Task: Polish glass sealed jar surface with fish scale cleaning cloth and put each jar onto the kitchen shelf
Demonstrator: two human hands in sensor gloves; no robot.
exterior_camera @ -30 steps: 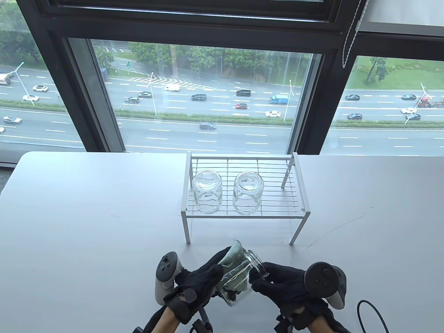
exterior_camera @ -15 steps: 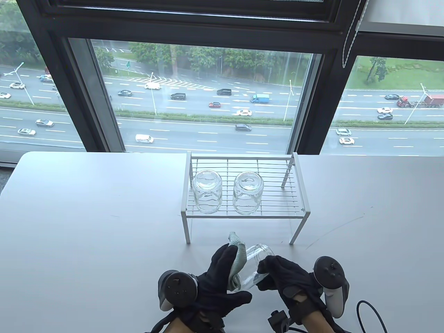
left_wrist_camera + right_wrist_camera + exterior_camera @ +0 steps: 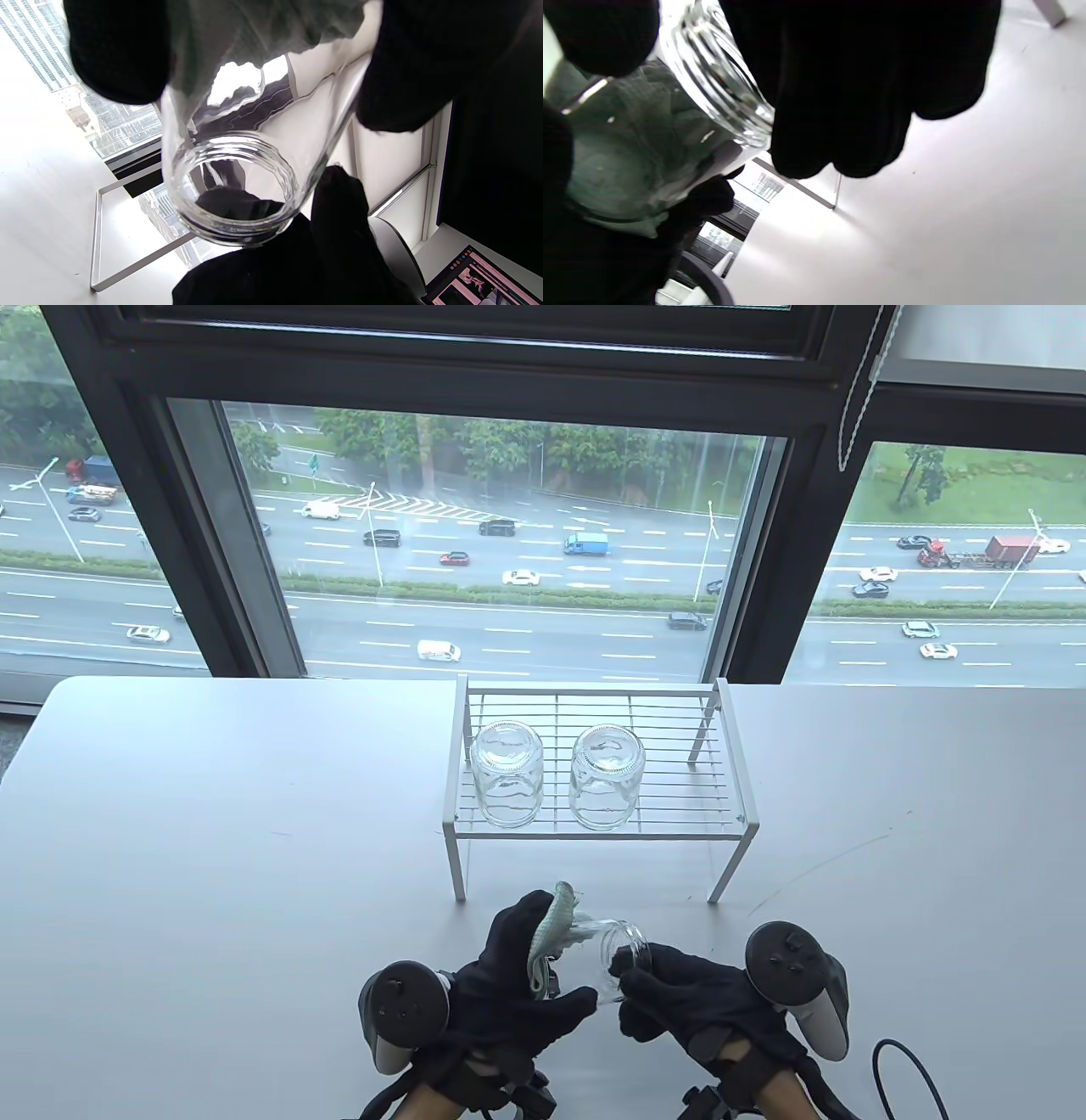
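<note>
A clear glass jar (image 3: 612, 959) without a lid lies tilted between both hands above the table's near edge. My left hand (image 3: 530, 984) wraps the pale green cloth (image 3: 551, 929) around the jar's base end, thumb below. My right hand (image 3: 679, 988) grips the threaded mouth (image 3: 721, 89). The left wrist view looks along the jar (image 3: 237, 178), with the cloth (image 3: 254, 38) over its base. On the white wire shelf (image 3: 594, 827) two glass jars (image 3: 506, 774) (image 3: 604, 778) stand upside down, left of centre.
The shelf stands mid-table just beyond the hands, with free room on its right part (image 3: 687, 780). A black cable (image 3: 912, 1073) loops at the near right. A big window (image 3: 509, 543) runs behind the white table (image 3: 212, 831).
The left hand has rolled over, its tracker swinging left, and the cloth slid round the jar. The jar turned and shifted slightly; the right hand turned with it.
</note>
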